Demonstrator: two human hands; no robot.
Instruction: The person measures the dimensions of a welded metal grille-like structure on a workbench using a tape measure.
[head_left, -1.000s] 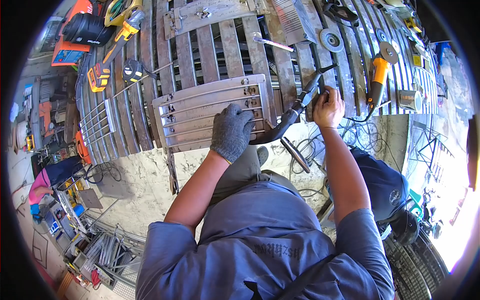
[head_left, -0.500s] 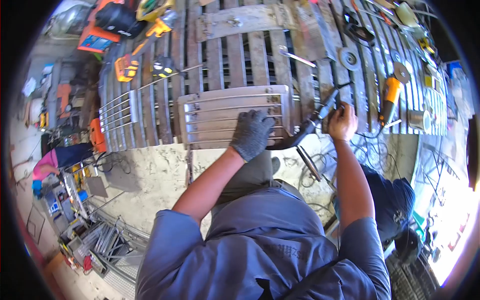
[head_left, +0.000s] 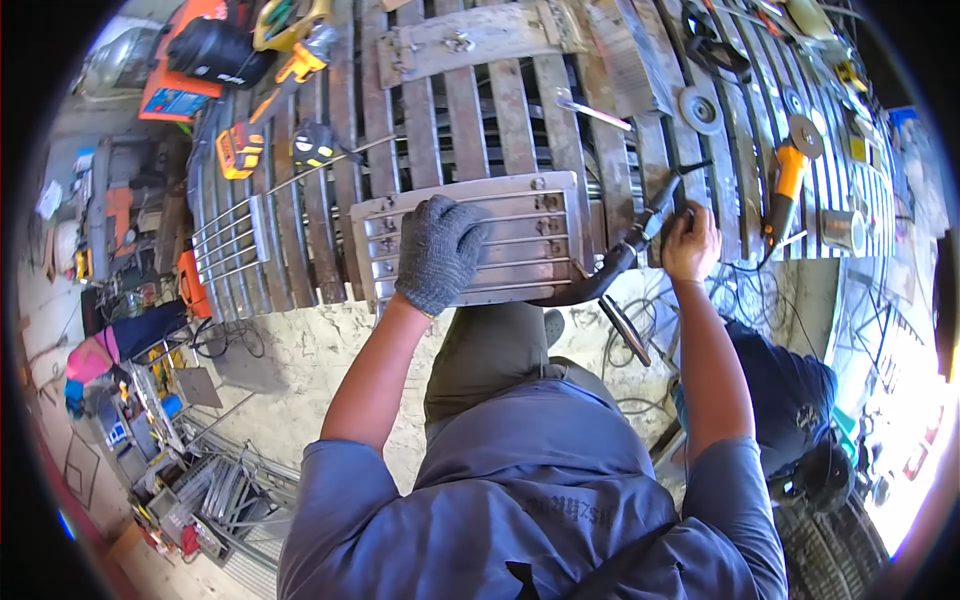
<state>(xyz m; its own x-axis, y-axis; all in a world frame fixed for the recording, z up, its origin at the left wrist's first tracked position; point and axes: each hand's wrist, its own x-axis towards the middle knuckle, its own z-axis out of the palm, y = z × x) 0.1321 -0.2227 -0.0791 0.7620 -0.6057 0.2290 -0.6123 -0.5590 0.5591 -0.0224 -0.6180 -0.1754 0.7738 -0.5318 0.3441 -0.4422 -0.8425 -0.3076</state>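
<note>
A flat metal plate (head_left: 520,275) with several thin rods across it lies at the front edge of the slatted metal table. My left hand (head_left: 438,252), in a dark grey glove, rests on the rods left of the plate's middle, its fingers curled; whether it grips a rod is hidden. Right of the plate, my bare right hand (head_left: 691,243) lies at the table's edge with bent fingers beside the black welding torch (head_left: 617,258). What is under those fingers cannot be made out. The torch's neck points away to the upper right.
An orange angle grinder (head_left: 789,175) and a grey disc (head_left: 701,110) lie to the right. Tape measures, a yellow tool (head_left: 301,62) and a rod grid (head_left: 232,240) are at the left. A co-worker (head_left: 775,400) crouches at the lower right, near cables on the floor.
My left hand has slid left across the plate, from its right part to left of its middle. My right hand has stayed near the torch. The view has shifted slightly.
</note>
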